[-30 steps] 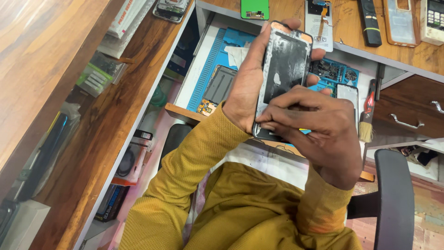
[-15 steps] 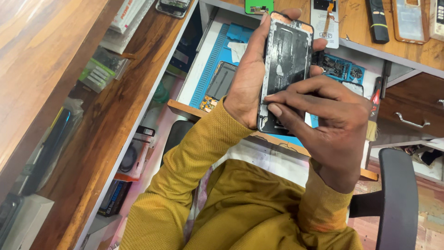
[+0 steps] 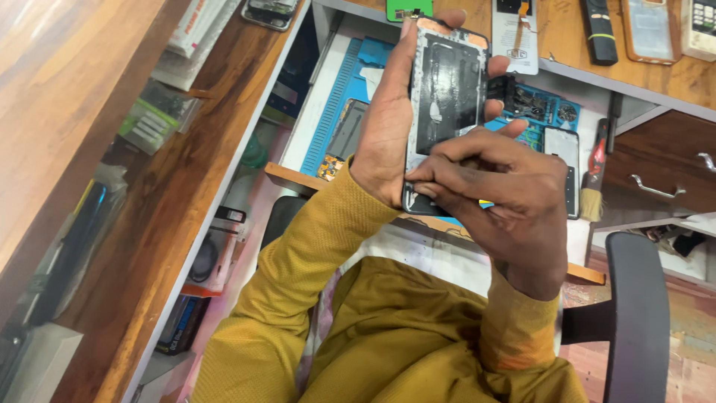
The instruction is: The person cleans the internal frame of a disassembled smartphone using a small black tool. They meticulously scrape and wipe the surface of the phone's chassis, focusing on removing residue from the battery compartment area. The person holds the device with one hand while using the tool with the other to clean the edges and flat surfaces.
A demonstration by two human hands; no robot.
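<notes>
Both hands are working an opened phone (image 3: 446, 97): left hand (image 3: 388, 127) is gripping its sides, right hand (image 3: 507, 201) fingers (image 3: 432, 168) are pinching together at its lower edge. Probably prying; steady, gentle leverage needed next.

Your two hands are locked close around the opened phone (image 3: 446, 97): your left hand (image 3: 388, 127) cups its back edge, your right hand (image 3: 507, 186) covers its lower end, so no gap is left between them. Below them the blue work mat (image 3: 339, 97) is crowded by a loose screen (image 3: 347, 128) and a circuit board (image 3: 538, 104). To your right a brush (image 3: 594, 175) and a second phone (image 3: 564, 168) block that side; the chair arm (image 3: 635, 313) hems your right elbow
</notes>
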